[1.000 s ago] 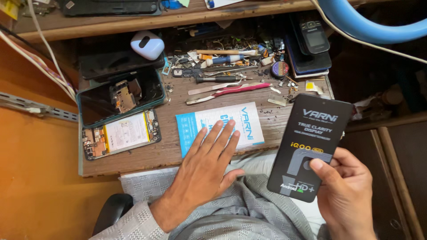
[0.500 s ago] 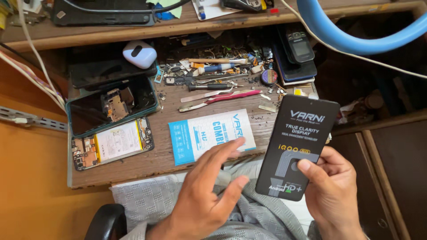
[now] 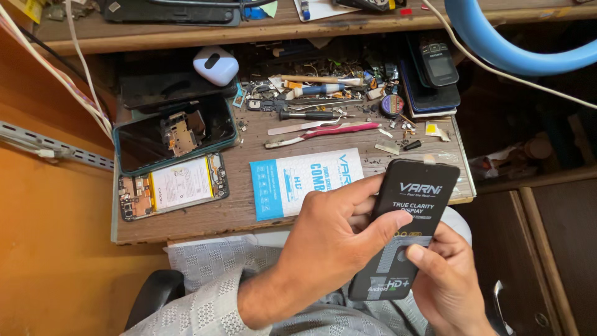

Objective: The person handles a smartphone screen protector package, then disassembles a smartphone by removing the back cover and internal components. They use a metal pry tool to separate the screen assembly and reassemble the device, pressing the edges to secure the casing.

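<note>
Left hand (image 3: 329,239) has come off the white-and-blue packet (image 3: 308,180) and now grips the black display panel (image 3: 404,227) too: thumb laid across its face, fingers wrapped over the left edge. Right hand (image 3: 444,280) stays clamped on the panel's lower right, thumb pressed on the grey graphic near the bottom. So both hands are closed on the same part, held tilted over the lap, just in front of the desk edge, top corner overlapping the wooden worktop (image 3: 249,208).

Packet lies flat on the worktop, just behind the left hand, not touched. Left of it: an opened phone (image 3: 174,186) with battery and boards exposed, and behind that a teal-rimmed back shell (image 3: 177,134). Pink-handled tweezers (image 3: 323,132) and a black screwdriver (image 3: 308,115) sit mid-bench among loose screws and scraps. White earbud case (image 3: 215,65) at the back, stack of dark phones (image 3: 432,78) at the right rear.
</note>
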